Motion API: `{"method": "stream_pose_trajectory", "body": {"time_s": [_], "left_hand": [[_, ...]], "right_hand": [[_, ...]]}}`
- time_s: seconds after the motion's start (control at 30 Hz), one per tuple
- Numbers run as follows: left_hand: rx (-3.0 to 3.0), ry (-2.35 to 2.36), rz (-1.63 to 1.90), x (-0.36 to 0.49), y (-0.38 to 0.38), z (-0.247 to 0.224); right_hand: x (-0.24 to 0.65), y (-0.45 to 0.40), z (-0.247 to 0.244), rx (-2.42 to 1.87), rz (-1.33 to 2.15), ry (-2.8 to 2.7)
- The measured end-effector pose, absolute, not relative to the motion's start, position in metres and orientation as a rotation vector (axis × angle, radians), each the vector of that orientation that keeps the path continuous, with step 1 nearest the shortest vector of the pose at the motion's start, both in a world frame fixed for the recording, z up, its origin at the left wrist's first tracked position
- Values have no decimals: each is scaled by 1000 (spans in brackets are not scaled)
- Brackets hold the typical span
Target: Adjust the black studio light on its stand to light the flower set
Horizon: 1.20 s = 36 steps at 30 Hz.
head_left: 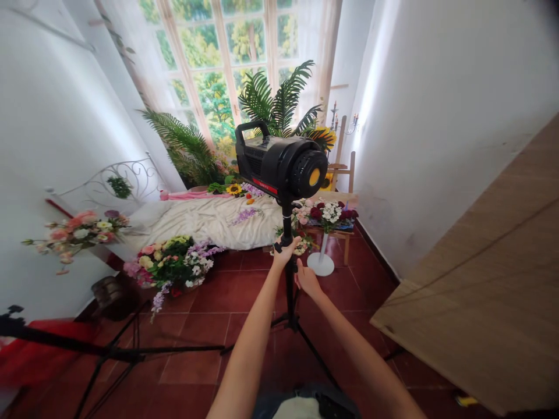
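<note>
A black studio light with a top handle and a round yellow-centred front sits on a black light stand in front of me. My left hand is wrapped round the stand's column just below the light. Lower down, my right hand is closed at the column's right side, its fingers by a dark knob or collar that is mostly hidden. The stand is upright, its legs spread on the red tiled floor.
Behind the light is a bed with a cream cover and flower arrangements. A white round-based stand is right of the column. Another black tripod reaches in from the left. A wooden panel leans at right.
</note>
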<state>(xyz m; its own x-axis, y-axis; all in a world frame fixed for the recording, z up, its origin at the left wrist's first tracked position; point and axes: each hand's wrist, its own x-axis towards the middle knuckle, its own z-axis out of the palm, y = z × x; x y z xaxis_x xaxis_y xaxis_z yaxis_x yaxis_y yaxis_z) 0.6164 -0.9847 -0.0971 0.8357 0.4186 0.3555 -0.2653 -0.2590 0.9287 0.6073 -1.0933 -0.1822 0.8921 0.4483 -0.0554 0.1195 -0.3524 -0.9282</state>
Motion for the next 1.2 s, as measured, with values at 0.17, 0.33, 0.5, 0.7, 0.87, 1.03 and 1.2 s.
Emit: {"method": "stream_pose_trajectory", "body": {"time_s": [0.17, 0.33, 0.5, 0.7, 0.87, 1.03, 1.2], "left_hand": [[1737, 147, 659, 616, -984, -96], [1702, 170, 676, 619, -984, -99], [1697, 169, 690, 616, -985, -96], [1642, 125, 661, 613, -985, -90], [1531, 167, 608, 612, -987, -84], [1455, 132, 562, 608, -982, -99], [1428, 147, 502, 595, -973, -124]], "right_hand": [[602, -1081, -187, -1358, 663, -159], [597, -1078, -185, -770, 819, -86], [602, -1083, -181, -545, 837, -91], [605, -1084, -178, -303, 850, 15], [608, -1086, -179, 47, 992, 66], [608, -1089, -176, 238, 1106, -11], [600, -1084, -177, 136, 1055, -21]]}}
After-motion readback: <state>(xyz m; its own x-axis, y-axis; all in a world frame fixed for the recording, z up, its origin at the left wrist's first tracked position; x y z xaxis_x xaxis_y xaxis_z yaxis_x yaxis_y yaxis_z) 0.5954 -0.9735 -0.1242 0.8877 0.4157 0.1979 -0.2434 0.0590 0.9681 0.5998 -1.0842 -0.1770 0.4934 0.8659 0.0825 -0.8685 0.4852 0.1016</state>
